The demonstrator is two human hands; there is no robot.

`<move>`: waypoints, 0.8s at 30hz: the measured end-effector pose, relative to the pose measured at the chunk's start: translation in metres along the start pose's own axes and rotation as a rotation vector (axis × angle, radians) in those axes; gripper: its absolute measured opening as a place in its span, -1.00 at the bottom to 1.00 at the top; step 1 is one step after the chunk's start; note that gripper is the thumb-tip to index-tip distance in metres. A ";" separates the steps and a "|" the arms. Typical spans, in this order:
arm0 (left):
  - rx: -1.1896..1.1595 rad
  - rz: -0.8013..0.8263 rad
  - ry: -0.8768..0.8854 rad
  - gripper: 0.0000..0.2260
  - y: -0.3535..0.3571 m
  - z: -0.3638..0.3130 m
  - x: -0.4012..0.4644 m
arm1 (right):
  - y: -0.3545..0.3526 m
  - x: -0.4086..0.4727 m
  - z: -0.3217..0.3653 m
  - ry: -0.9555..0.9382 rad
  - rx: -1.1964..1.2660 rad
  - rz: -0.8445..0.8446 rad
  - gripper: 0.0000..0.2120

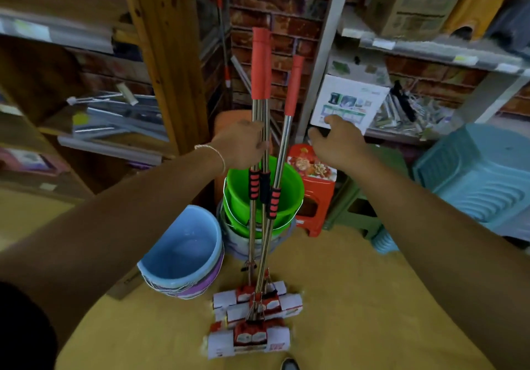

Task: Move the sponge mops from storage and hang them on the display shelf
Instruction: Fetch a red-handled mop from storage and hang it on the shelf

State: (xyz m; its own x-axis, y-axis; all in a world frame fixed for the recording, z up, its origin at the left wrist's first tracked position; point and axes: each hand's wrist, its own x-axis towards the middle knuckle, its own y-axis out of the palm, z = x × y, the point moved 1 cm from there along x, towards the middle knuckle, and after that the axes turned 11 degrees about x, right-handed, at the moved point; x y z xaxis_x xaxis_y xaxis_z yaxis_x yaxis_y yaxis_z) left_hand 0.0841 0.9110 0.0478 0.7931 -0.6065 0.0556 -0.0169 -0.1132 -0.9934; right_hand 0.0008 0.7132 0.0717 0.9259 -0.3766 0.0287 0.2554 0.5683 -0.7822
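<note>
My left hand [242, 144] has its grip closed round the steel shafts of the sponge mops [259, 169], fingers curled about two of the poles just below their red top sleeves. A thin bracelet [213, 153] sits on that wrist. My right hand [337, 140] is off the mops, just to the right of the third pole, fingers loosely bent and holding nothing; I cannot tell whether a fingertip brushes that shaft.

The mops stand upright in the middle of the scene, three of them bunched together, the right one leaning out at the top. Their wrapped sponge heads [252, 316] rest on the yellow floor [358, 298] near me, stacked one in front of another.

Just behind the poles is a green bucket [289, 194] nested on other buckets, and to its left a blue bucket [183, 249] tilted on a purple one. A red stool [315, 186] stands right of the green bucket, with a pale blue stool [481, 174] at the far right. Shelves [430, 45] with boxes line both sides, and a wooden post [169, 54] rises at the far left of the mops.
</note>
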 end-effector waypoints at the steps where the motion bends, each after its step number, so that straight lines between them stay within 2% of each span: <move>1: 0.001 0.010 -0.030 -0.51 0.005 -0.004 0.002 | 0.005 0.009 -0.005 -0.013 0.007 0.016 -0.47; 5: -0.014 0.058 -0.127 -0.55 0.024 -0.024 0.016 | 0.029 0.050 -0.035 -0.037 0.066 0.114 -0.63; 9: -0.037 0.074 -0.236 -0.56 0.051 -0.047 0.018 | 0.062 0.090 -0.069 -0.097 0.128 0.174 -0.70; 14: -0.069 0.131 -0.359 -0.66 0.084 -0.067 0.008 | 0.092 0.127 -0.083 0.039 0.347 0.362 -0.30; 19: -0.052 0.154 -0.426 -0.61 0.094 -0.067 0.010 | 0.110 0.153 -0.077 0.047 0.631 0.441 -0.36; 24: -0.031 0.210 -0.437 -0.61 0.115 -0.074 0.003 | 0.118 0.161 -0.080 0.064 0.665 0.396 -0.41</move>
State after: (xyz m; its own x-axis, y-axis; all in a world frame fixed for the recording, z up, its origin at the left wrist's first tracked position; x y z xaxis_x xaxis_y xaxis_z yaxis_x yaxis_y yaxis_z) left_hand 0.0396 0.8382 -0.0589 0.9520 -0.2323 -0.1996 -0.2168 -0.0507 -0.9749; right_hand 0.1576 0.6617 -0.0659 0.9703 -0.0841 -0.2267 0.0410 0.9812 -0.1886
